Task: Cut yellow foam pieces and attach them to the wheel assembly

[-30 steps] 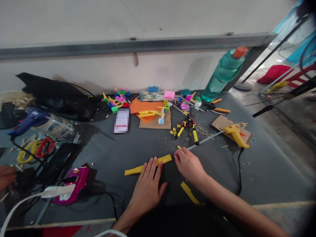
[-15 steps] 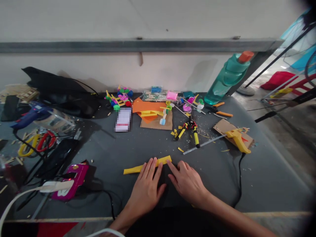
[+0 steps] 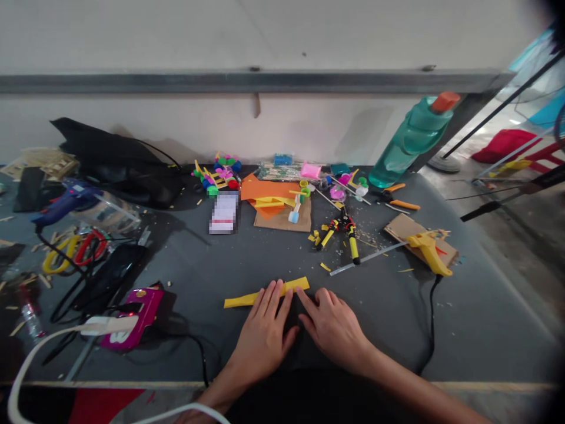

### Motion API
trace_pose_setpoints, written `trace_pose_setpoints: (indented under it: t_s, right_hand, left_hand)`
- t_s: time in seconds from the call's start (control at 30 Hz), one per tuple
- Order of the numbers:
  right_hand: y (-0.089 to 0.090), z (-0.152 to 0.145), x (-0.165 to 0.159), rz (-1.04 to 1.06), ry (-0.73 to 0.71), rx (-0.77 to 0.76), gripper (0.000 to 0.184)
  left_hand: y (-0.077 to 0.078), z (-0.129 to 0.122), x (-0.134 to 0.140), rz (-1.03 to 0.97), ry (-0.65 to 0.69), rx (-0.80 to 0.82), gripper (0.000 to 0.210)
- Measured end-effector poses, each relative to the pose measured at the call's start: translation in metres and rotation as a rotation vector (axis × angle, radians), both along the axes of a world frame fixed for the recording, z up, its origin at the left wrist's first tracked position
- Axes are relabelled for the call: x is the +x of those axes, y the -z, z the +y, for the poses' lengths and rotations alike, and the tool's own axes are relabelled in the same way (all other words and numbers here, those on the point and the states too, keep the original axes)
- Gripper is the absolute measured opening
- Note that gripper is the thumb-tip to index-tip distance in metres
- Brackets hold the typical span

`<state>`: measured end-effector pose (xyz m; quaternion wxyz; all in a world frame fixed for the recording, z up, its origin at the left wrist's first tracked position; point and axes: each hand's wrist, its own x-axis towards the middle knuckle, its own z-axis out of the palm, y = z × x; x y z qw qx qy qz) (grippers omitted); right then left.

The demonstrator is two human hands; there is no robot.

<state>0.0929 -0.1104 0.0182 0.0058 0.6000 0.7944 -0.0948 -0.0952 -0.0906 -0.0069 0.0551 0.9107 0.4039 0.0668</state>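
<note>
A folded yellow strip, seemingly paper (image 3: pixel 242 301), lies slantwise on the grey table in front of me. My left hand (image 3: pixel 263 333) rests flat across its middle, fingers stretched out and pressing it down. Beside it, my right hand (image 3: pixel 335 324) touches the strip's lower edge near the right end with an extended index finger; its other fingers are loosely curled and hold nothing. The strip's middle is hidden under my left fingers. Beyond the hands lie yellow-handled pliers (image 3: pixel 352 244) among small yellow scraps.
A yellow glue gun (image 3: pixel 426 250) lies at right, its cord trailing forward. Orange paper (image 3: pixel 260 188) and cardboard (image 3: pixel 282 222) lie ahead. A teal bottle (image 3: pixel 404 147) stands at back right. To the left are a blue glue gun (image 3: pixel 66 203), scissors (image 3: pixel 62 256) and a magenta power adapter (image 3: pixel 143 315).
The view has shifted slightly, moving the scene a little to the right. My right index finger has slid slightly left along the strip, towards my left fingers. My left hand stays on it.
</note>
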Motion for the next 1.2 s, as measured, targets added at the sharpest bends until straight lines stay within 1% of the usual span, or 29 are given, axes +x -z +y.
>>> trace_pose_setpoints:
  t_s: [0.2,0.37,0.47,0.63,0.77,0.83,0.93,1.0,1.07,1.17,1.2]
  right_hand:
    - [0.001,-0.002,-0.002,-0.046,-0.015,-0.006,0.047]
    - [0.0,-0.001,-0.002,-0.052,-0.003,-0.005,0.045]
    - [-0.001,-0.001,-0.002,-0.058,0.005,-0.009,0.045]
    - [-0.001,-0.002,-0.003,-0.07,-0.008,-0.011,0.046]
    - [0.001,-0.003,-0.003,-0.077,-0.02,0.004,0.046]
    - [0.004,-0.004,-0.003,-0.076,-0.018,0.016,0.046]
    - [0.006,-0.005,-0.001,-0.057,-0.003,0.025,0.046]
    - [0.007,-0.005,0.001,-0.042,0.003,0.027,0.046]
    - [0.007,-0.005,0.002,-0.034,0.004,0.028,0.045]
    - [0.006,-0.006,0.003,-0.028,0.004,0.03,0.044]
    - [0.006,-0.006,0.003,-0.026,0.006,0.031,0.044]
  left_hand:
    - [-0.005,-0.001,-0.005,0.028,0.0,-0.024,0.064]
    - [-0.001,-0.004,-0.024,0.078,-0.012,-0.005,0.07]
    - [0.003,-0.007,-0.039,0.092,-0.044,0.028,0.072]
    - [0.003,-0.013,-0.059,0.098,-0.128,0.064,0.072]
    - [0.002,-0.016,-0.068,0.073,-0.192,0.055,0.068]
    - [0.003,-0.016,-0.071,0.01,-0.266,0.07,0.063]
    - [0.002,-0.018,-0.072,-0.138,-0.42,0.133,0.06]
    - [0.0,-0.02,-0.067,-0.188,-0.452,0.161,0.061]
    - [-0.003,-0.023,-0.057,-0.167,-0.378,0.169,0.062]
    - [-0.004,-0.024,-0.037,-0.066,-0.118,0.103,0.06]
    - [-0.004,-0.023,-0.031,-0.041,-0.072,0.076,0.058]
